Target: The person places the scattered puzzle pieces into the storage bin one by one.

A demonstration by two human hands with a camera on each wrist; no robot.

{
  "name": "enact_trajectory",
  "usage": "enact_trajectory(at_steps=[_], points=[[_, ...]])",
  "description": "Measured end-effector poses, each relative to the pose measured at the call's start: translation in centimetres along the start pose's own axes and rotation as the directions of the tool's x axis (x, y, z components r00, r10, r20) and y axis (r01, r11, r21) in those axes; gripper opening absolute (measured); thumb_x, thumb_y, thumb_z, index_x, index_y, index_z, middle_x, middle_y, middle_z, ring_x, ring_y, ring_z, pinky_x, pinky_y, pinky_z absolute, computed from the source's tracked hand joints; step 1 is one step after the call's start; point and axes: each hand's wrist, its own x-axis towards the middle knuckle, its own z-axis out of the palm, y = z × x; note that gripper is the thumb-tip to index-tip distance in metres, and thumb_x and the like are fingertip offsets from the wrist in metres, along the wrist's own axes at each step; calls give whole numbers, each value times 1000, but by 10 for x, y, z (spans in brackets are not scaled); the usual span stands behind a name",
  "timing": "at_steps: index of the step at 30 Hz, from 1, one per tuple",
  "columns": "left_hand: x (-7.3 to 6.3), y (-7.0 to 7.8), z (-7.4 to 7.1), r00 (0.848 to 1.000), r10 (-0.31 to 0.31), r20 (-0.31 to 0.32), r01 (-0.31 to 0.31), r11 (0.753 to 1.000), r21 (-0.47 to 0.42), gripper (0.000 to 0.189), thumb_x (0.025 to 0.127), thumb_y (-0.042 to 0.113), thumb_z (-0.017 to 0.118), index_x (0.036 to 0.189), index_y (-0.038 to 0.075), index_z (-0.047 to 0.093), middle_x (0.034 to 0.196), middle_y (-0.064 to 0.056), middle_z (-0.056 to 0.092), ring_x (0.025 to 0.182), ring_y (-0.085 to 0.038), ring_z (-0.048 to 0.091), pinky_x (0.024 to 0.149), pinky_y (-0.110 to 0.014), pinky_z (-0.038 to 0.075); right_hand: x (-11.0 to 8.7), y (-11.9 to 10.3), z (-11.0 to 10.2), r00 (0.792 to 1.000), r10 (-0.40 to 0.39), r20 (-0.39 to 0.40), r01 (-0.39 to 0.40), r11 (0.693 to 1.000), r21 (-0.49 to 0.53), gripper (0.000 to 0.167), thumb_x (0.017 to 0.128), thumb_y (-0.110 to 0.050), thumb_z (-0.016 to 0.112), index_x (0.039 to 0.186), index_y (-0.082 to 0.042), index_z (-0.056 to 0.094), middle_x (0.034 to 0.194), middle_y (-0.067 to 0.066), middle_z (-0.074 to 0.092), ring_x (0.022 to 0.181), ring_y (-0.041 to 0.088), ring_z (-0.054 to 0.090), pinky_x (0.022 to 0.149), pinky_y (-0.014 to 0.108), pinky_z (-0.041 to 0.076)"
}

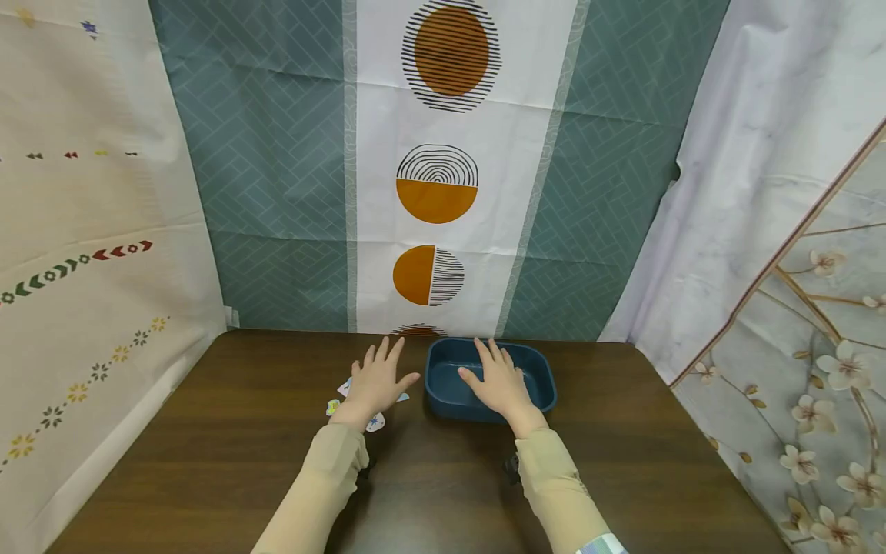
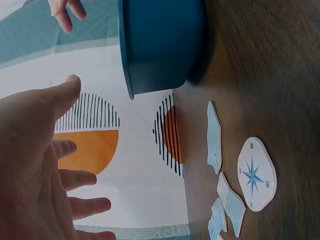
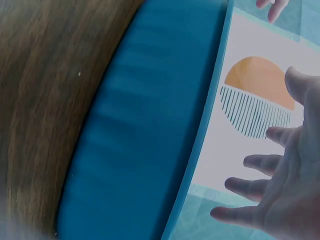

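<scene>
My left hand [image 1: 374, 387] hovers over several flat cut-out pieces on the table, fingers spread and nothing held. One piece is a white oval with a blue compass star [image 2: 256, 174]; beside it lie a slim pale blue piece [image 2: 214, 137] and a white-and-blue piece [image 2: 232, 204]. In the head view a small yellow-green piece [image 1: 333, 407] shows left of the wrist, while the hand hides part of the group. My right hand [image 1: 503, 387], also with spread fingers and holding nothing, is above the dark blue rectangular bin [image 1: 443, 410], overlapping its interior in the head view.
The brown wooden table [image 1: 443, 492] ends at a hanging cloth [image 1: 277, 192] with orange circles and teal bands. A patterned cloth [image 1: 90, 308] hangs along the left side, and a floral curtain [image 1: 796, 369] along the right.
</scene>
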Motion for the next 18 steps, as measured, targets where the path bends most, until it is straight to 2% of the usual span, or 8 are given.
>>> enact_trajectory(at_steps=[11, 18], points=[[-3, -7, -1, 1000, 2, 8, -1, 1000, -23, 79, 95, 47, 58, 156, 13, 22, 159, -23, 25, 143, -48, 27, 108, -70, 26, 1, 19, -15, 998, -1, -65, 6, 998, 69, 74, 99, -44, 52, 153, -1, 26, 157, 27, 26, 139, 51, 31, 110, 63, 30], [-4, -13, -5, 1000, 0, 1, 0, 999, -45, 80, 94, 45, 61, 156, 12, 23, 158, -23, 26, 142, -49, 28, 108, -69, 28, 0, 32, -27, 995, 45, -86, -34, 991, 127, 72, 101, -37, 51, 154, 1, 20, 155, 30, 27, 139, 50, 33, 110, 62, 32]])
